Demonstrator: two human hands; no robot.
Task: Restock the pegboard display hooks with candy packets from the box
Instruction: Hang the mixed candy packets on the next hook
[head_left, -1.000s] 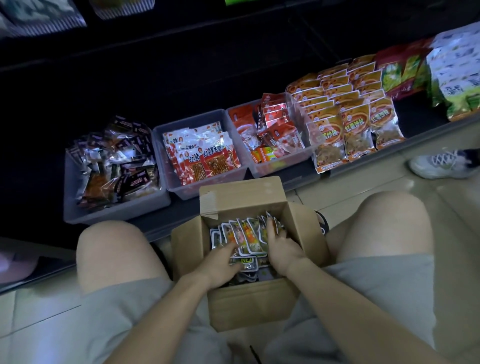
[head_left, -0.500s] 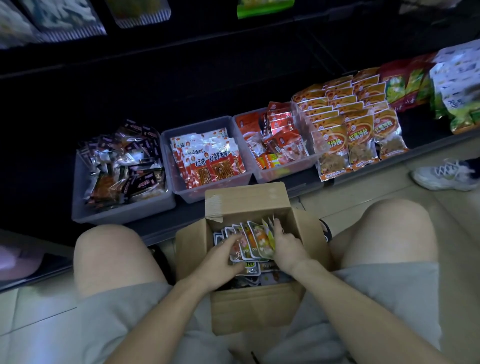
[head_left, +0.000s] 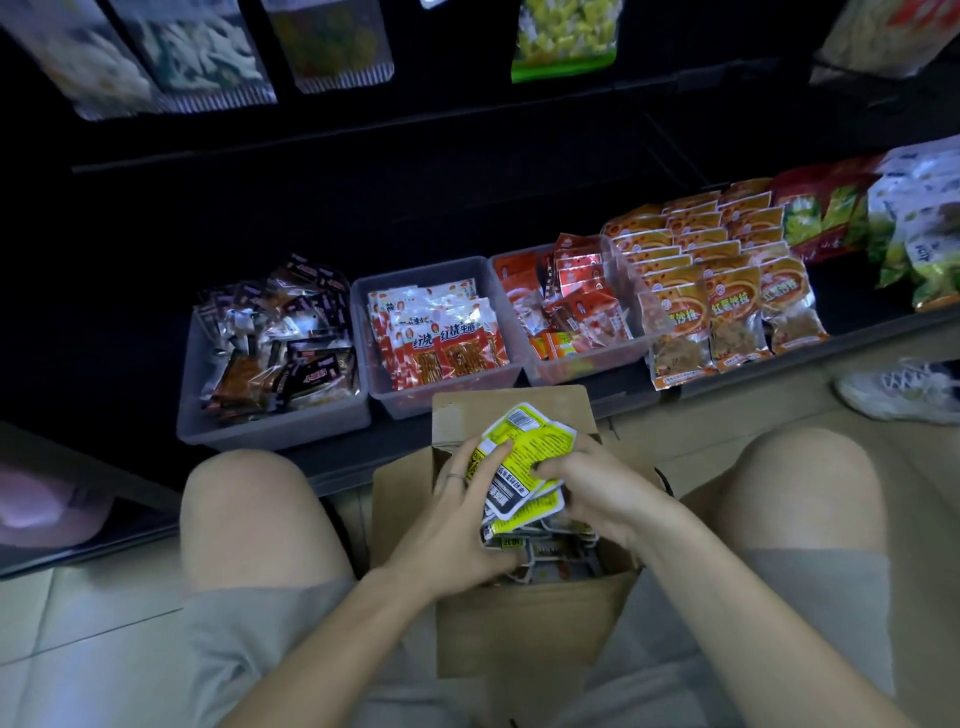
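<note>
Both the left hand and right hand pinch a fan of candy packets just above the box; none hung yet; more packets remain inside.

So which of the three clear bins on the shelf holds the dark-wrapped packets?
The leftmost bin; the middle bin and right bin hold red packets.
</note>
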